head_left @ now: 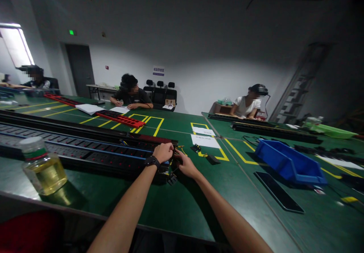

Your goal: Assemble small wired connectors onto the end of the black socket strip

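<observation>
A long black rail assembly with blue strips and rows of small red dots lies on the green table, running off to the left. Both hands are at its right end. My left hand, with a black watch on the wrist, is closed at the end piece, and its fingertips hide what they grip. Close beside it, my right hand has its thumb and fingers pinched together on something too small and dark to name. Short yellow and dark wires show around the fingers. A small black part sits just below the hands.
A bottle of yellow liquid stands front left. Small black parts and paper sheets lie beyond my hands. To the right are a blue bin and a dark tablet. Several people sit around the table.
</observation>
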A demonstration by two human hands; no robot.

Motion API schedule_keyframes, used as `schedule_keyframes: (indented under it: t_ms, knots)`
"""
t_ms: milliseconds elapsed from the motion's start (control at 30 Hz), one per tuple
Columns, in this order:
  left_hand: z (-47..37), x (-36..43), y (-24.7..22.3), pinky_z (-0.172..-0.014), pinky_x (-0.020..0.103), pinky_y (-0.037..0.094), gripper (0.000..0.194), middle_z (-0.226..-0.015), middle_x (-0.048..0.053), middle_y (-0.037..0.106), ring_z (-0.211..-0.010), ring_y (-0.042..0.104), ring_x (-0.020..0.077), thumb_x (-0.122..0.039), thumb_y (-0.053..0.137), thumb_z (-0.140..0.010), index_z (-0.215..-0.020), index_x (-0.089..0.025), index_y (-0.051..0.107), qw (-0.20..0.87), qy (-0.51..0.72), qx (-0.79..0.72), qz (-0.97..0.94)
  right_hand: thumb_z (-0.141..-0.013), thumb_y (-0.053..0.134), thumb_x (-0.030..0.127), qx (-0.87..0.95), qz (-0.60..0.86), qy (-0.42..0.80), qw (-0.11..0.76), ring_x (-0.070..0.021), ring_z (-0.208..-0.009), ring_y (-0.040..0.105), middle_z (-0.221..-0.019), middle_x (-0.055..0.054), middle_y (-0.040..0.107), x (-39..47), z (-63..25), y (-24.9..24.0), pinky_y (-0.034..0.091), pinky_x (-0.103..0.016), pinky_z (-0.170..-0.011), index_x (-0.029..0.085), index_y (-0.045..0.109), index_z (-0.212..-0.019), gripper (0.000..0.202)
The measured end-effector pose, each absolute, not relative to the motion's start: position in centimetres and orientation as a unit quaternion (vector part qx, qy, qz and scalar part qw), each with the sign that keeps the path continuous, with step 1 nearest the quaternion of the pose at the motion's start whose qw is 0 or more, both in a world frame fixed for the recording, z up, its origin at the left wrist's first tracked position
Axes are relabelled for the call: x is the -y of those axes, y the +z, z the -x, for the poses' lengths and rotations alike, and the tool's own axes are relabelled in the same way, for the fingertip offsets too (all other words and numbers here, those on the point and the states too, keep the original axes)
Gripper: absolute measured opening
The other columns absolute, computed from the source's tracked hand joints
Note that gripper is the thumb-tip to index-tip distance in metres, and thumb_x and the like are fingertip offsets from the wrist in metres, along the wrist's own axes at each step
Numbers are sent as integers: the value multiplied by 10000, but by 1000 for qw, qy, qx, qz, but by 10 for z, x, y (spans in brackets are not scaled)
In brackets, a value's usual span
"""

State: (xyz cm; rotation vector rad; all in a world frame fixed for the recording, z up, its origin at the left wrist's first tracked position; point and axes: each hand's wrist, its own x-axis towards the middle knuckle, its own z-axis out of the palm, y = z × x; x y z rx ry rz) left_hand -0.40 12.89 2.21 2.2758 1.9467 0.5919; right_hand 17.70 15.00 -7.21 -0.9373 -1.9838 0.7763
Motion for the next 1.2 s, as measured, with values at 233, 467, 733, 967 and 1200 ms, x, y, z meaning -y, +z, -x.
schedule_keyframes:
  t_ms: [233,467,733,967,1200]
  knots:
    - [3,-126,25,-876,319,553,291,-1063,75,805,-993,758,247,-204,538,-890,-1081,-276,746,28,184,-645,-741,-786,557,131,762,406,276,422,-228,-954,746,-1048,-44,806,-149,-178,-65,559,-376,-909,212,632,-1369,593]
    - [4,-124,27,-866,323,550,249,-1048,86,805,-981,760,253,-220,538,-913,-1039,-266,748,24,180,-645,-742,-895,529,185,686,619,11,383,-268,-955,674,-953,-105,770,-157,-243,-44,493,-364,-855,218,743,-1199,373]
    - [4,-123,28,-872,324,552,272,-1042,83,804,-980,756,249,-218,521,-914,-1036,-269,758,22,175,-646,-743,-956,553,290,653,720,-66,223,-388,-1273,539,-1338,-177,683,-154,-275,-49,408,-523,-998,249,732,-1305,394]
    - [5,-126,26,-854,322,549,258,-1027,81,804,-955,756,250,-223,529,-919,-1034,-268,756,17,176,-642,-746,-916,566,194,655,699,-43,285,-346,-1163,592,-1084,-134,780,-161,-278,-50,335,-554,-1069,282,818,-1086,316]
    - [5,-126,25,-840,324,546,247,-1017,86,804,-944,756,255,-227,533,-919,-1017,-265,756,22,183,-642,-744,-943,538,261,627,680,-24,379,-335,-1080,629,-1063,-143,775,-160,-275,-42,389,-498,-1012,244,801,-1075,295]
